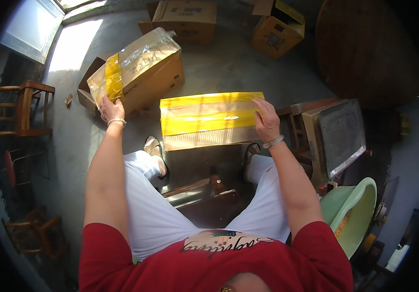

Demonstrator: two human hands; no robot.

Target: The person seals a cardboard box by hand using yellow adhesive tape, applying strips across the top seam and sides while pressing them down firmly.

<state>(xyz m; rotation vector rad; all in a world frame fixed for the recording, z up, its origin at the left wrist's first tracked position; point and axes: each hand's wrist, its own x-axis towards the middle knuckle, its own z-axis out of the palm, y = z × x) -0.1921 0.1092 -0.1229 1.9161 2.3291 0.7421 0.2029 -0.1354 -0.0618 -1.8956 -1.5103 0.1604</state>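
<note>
My left hand [112, 109] rests at the near left end of a large cardboard box [147, 76], by a strip of yellow tape; whether its fingers grip the box is unclear. That box bears clear tape and handwriting. In front of me stands a smaller cardboard piece or box [209, 120] with wide yellow tape bands and a corrugated strip along its near side. My right hand [267, 120] touches its right end, fingers over the taped top. The thumb bends inward, and the underside of the hand is hidden.
Open cardboard boxes [183, 22] [277, 36] stand farther back. A round wooden tabletop [366, 51] is at the upper right, a metal tray [342, 137] leans on a box below it, and a green basin [362, 215] holds yellowish grains. Wooden chairs [34, 109] stand left.
</note>
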